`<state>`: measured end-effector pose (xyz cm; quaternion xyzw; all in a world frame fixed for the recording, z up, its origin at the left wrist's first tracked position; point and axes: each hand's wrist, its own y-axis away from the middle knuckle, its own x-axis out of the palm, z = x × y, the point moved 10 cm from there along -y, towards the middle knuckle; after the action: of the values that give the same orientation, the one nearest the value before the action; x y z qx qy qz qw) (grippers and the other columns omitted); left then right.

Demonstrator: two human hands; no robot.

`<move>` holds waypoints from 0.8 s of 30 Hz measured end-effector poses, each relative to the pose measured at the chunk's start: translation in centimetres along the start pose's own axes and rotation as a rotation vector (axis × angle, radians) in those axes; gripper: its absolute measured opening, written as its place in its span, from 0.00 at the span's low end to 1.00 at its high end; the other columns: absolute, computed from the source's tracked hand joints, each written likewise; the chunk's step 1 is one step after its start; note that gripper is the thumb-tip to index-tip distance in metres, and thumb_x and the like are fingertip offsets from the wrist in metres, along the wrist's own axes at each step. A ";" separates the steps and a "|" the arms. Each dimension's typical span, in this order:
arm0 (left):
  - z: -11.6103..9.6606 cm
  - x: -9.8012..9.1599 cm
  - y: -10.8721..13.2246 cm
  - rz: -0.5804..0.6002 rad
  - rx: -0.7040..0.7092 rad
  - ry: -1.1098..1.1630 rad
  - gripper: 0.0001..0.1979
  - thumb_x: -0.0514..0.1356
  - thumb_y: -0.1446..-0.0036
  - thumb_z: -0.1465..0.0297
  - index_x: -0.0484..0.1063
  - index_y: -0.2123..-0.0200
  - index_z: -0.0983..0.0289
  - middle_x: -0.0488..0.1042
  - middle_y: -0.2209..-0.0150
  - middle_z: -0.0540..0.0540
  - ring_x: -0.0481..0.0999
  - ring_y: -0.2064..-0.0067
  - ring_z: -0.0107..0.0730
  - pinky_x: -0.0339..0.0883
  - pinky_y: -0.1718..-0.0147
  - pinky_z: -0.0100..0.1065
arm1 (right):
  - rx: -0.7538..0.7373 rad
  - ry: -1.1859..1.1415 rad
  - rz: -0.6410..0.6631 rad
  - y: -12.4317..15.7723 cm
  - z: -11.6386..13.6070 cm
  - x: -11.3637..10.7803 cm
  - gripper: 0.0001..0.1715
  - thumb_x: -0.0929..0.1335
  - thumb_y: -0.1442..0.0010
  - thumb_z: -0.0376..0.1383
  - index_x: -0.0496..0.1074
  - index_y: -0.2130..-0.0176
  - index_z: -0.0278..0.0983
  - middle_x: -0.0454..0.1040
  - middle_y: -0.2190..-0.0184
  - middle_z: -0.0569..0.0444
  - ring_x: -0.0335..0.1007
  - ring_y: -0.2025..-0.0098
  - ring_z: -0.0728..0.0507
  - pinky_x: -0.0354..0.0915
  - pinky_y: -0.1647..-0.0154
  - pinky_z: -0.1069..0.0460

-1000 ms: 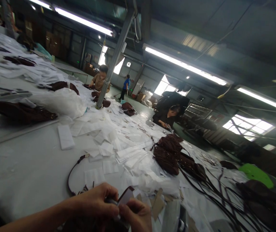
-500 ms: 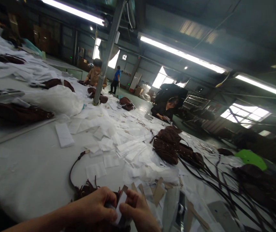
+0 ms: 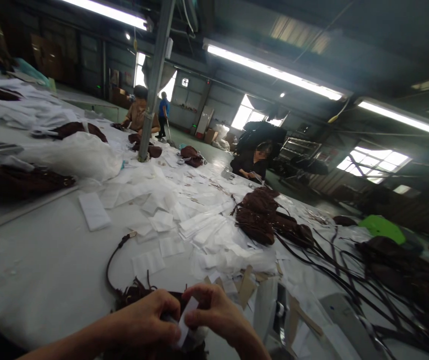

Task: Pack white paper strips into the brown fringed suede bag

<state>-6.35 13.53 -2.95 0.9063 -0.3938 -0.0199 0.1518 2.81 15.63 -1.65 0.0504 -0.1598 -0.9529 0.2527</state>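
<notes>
At the near edge of the table, my left hand (image 3: 150, 317) and my right hand (image 3: 220, 312) are close together, fingers closed. Between them they pinch a narrow white strip (image 3: 189, 317), its upper end tilted to the right. Under and behind my hands lies a dark brown fringed bag (image 3: 135, 292), largely covered by them. Its thin brown strap (image 3: 108, 265) curves out to the left and ends in a metal buckle. Some greyish clear material shows beneath the strip, too hidden to name.
White paper pieces (image 3: 207, 232) litter the table ahead. Brown fringed bags (image 3: 254, 220) with long straps (image 3: 323, 270) lie to the right, near cardboard strips (image 3: 246, 287). A metal post (image 3: 156, 80) rises from the table. A co-worker (image 3: 252, 165) sits across; two other people are farther back.
My right hand's fingers have shifted and curl higher over the white strip. A brownish piece that showed behind the strip no longer shows. The view has turned slightly right.
</notes>
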 end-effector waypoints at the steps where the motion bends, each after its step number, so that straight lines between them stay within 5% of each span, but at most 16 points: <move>1: 0.1 -0.1 -0.1 -0.005 -0.004 0.009 0.08 0.61 0.54 0.70 0.75 0.69 0.66 0.67 0.81 0.46 0.64 0.83 0.22 0.58 0.88 0.21 | -0.009 -0.018 0.010 0.1 0.2 -0.1 0.23 0.77 0.57 0.35 0.76 0.59 0.34 0.75 0.72 0.56 0.66 0.72 0.51 0.61 0.69 0.55; 9: -0.7 0.3 0.0 0.007 0.012 -0.058 0.06 0.58 0.54 0.73 0.75 0.72 0.66 0.67 0.81 0.46 0.58 0.85 0.18 0.53 0.88 0.19 | -0.112 0.180 -0.189 0.6 1.9 -2.6 0.14 0.71 0.44 0.42 0.78 0.68 0.33 0.73 0.75 0.56 0.64 0.73 0.52 0.58 0.72 0.56; 12: -0.4 0.0 0.0 -0.016 -0.013 -0.069 0.07 0.59 0.54 0.72 0.74 0.70 0.65 0.67 0.80 0.46 0.59 0.84 0.20 0.53 0.88 0.20 | -0.115 0.154 -0.211 0.9 1.9 -2.5 0.17 0.73 0.47 0.41 0.76 0.59 0.35 0.76 0.69 0.54 0.68 0.69 0.49 0.62 0.68 0.55; 15: -0.7 -0.2 0.3 -0.026 0.004 -0.162 0.07 0.60 0.55 0.72 0.75 0.69 0.65 0.67 0.79 0.46 0.62 0.81 0.22 0.53 0.86 0.21 | -0.106 0.273 -0.132 1.1 2.6 -1.3 0.19 0.73 0.50 0.35 0.76 0.56 0.37 0.76 0.67 0.56 0.68 0.67 0.48 0.63 0.65 0.55; 20: -1.9 0.2 0.5 0.030 0.090 -0.335 0.07 0.60 0.54 0.71 0.76 0.70 0.66 0.67 0.78 0.45 0.63 0.78 0.23 0.54 0.82 0.22 | 0.006 0.527 0.055 1.1 3.3 0.9 0.13 0.71 0.53 0.28 0.79 0.64 0.38 0.67 0.81 0.64 0.57 0.77 0.53 0.52 0.78 0.58; 24: -1.6 0.4 0.3 0.060 0.107 -0.353 0.07 0.60 0.54 0.71 0.76 0.70 0.65 0.68 0.78 0.46 0.65 0.77 0.25 0.56 0.81 0.22 | -0.003 0.609 0.085 0.8 4.1 1.6 0.15 0.71 0.56 0.28 0.79 0.65 0.39 0.71 0.78 0.63 0.61 0.76 0.53 0.52 0.78 0.59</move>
<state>-6.02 13.47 -1.32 0.8834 -0.4417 -0.1533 0.0325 1.05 15.28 2.43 0.3265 -0.0773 -0.8828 0.3287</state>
